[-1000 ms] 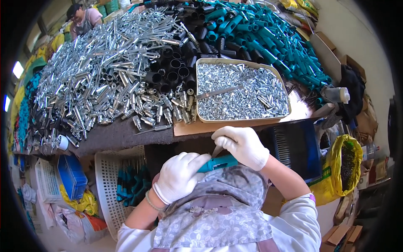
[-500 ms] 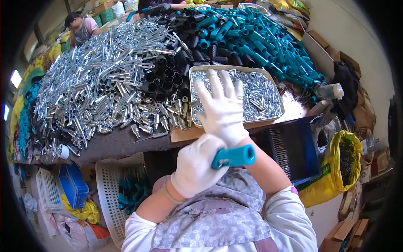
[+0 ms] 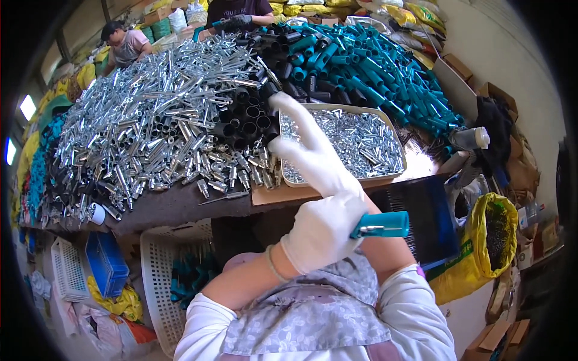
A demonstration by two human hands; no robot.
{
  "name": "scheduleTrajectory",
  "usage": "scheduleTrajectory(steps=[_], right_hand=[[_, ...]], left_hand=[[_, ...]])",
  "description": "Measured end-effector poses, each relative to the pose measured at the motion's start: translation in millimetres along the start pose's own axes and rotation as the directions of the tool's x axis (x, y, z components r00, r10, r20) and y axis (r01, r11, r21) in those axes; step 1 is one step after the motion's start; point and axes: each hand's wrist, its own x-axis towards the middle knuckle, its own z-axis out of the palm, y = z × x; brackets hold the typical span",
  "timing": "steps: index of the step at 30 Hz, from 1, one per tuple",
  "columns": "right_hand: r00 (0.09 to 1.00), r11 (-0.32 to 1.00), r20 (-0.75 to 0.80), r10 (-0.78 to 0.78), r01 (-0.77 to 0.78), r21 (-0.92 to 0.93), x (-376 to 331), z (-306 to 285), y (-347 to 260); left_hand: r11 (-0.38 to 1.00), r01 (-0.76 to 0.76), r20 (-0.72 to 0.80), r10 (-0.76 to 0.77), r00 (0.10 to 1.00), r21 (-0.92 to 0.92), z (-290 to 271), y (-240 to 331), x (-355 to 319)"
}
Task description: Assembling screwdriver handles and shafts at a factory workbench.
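My left hand (image 3: 325,234), in a white glove, is closed round a teal tubular handle (image 3: 385,226) with a metal piece set along its side. The handle's far end sticks out to the right, over my right forearm. Beyond it my right hand (image 3: 316,162), also gloved in white, stretches up and left with thumb and fingers apart and nothing in them. Its fingertips are over the left rim of a shallow tray (image 3: 397,138) of small metal pins and beside a cluster of black tubes (image 3: 250,114). Whether they touch the tubes I cannot tell.
Shiny metal rods and sockets (image 3: 156,114) heap up at left; teal handles (image 3: 385,78) pile at back right. A white basket (image 3: 153,265) stands below the table. A yellow sack (image 3: 481,259) is at right. Two other people (image 3: 129,45) work at the far side.
My right hand has turned from flat over the tray to pointing left toward the black tubes. My left hand has moved right with the teal handle, which now points sideways.
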Motion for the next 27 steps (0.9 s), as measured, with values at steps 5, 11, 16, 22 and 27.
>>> scheduleTrajectory(steps=[5, 11, 16, 22, 27], right_hand=[[0.969, 0.144, -0.158, 0.191, 0.132, 0.981, -3, -5, 1], [0.96, 0.079, -0.171, 0.221, 0.157, 0.984, -11, -1, 15], [0.992, 0.263, -0.057, 0.113, 0.025, 0.965, -14, -2, 0], [0.932, 0.67, -0.174, 0.318, -0.092, 0.736, -34, -37, 17], [0.961, 0.919, -0.254, 0.105, -0.191, -0.345, -70, -101, 42]], left_hand=[[0.986, 0.085, -0.184, -0.059, 0.981, 0.141, -23, -13, -12], [0.931, 0.058, -0.158, -0.001, 0.988, 0.359, -16, -25, -9], [0.997, 0.011, 0.02, -0.01, 1.0, -0.072, -1, -16, -24], [0.987, 0.149, 0.161, -0.137, 0.977, -0.06, 8, -30, -43], [0.775, 0.556, 0.528, -0.62, 0.58, 0.299, -19, -50, -88]])
